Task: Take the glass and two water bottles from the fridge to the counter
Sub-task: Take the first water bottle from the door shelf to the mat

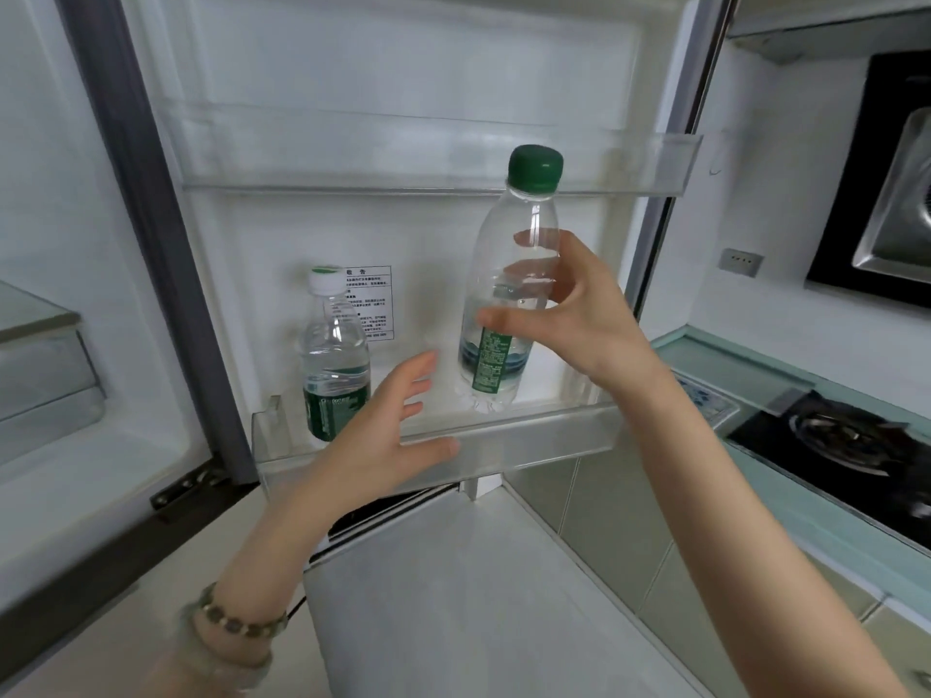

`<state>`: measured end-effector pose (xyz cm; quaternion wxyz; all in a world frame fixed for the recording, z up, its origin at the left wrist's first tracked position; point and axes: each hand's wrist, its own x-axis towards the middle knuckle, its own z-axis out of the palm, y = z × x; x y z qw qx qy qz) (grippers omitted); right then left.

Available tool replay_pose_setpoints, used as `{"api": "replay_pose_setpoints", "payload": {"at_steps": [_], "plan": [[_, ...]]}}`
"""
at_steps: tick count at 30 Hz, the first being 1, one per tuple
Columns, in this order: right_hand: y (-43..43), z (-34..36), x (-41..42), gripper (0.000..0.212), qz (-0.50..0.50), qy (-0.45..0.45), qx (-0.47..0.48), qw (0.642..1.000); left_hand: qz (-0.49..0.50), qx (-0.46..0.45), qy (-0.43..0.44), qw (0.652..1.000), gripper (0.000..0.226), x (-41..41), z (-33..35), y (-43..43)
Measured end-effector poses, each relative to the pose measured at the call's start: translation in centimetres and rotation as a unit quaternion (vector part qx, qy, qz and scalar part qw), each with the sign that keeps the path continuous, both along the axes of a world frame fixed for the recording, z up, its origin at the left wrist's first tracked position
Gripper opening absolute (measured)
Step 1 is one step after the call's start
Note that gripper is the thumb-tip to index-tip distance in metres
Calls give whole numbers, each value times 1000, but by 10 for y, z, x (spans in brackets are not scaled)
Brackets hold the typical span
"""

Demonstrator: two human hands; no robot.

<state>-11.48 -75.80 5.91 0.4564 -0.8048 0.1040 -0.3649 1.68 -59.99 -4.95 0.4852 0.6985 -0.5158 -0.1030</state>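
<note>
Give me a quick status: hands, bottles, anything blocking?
Right hand gripping green-capped bottle. Left hand open, near white-capped bottle in door shelf. Nothing blocking.

Two water bottles [509,304] [335,355], two hands [579,314] [388,430], two door shelves [504,445] [438,163].

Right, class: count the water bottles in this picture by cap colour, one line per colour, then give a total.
Dark green cap: 1, the bottle gripped by the right hand
White cap with green top: 1, the bottle standing in the door shelf
Total: 2
</note>
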Motion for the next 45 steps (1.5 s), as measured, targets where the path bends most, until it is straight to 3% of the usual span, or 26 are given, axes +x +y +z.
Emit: {"api": "replay_pose_setpoints", "payload": {"at_steps": [4,7,10,13,17,22,30,39,45], "plan": [[5,7,-31,69,-24,-14,-4,1000,-38,-13,28,999,77,-12,-1,-12],[8,5,-56,70,-51,-12,-19,998,-64,-44,148,986,59,-26,-4,-21],[11,0,-81,75,-86,1,-32,996,-108,-85,381,914,39,-46,-4,-31],[12,-8,-104,71,-114,7,-20,993,-144,-50,537,830,49,-65,-8,-47],[13,-23,-130,66,-161,22,-7,987,-176,25,640,748,53,-89,-25,-69],[7,-40,-160,67,-215,46,7,975,-230,73,693,679,56,-115,-47,-96],[-17,-61,-198,77,-278,73,32,957,-234,136,689,673,34,-155,-63,-137],[-69,-85,-239,75,-295,83,59,950,-192,168,686,681,41,-200,-82,-192],[-118,-104,-259,71,-284,95,70,951,-166,158,707,669,43,-224,-97,-236]]}}
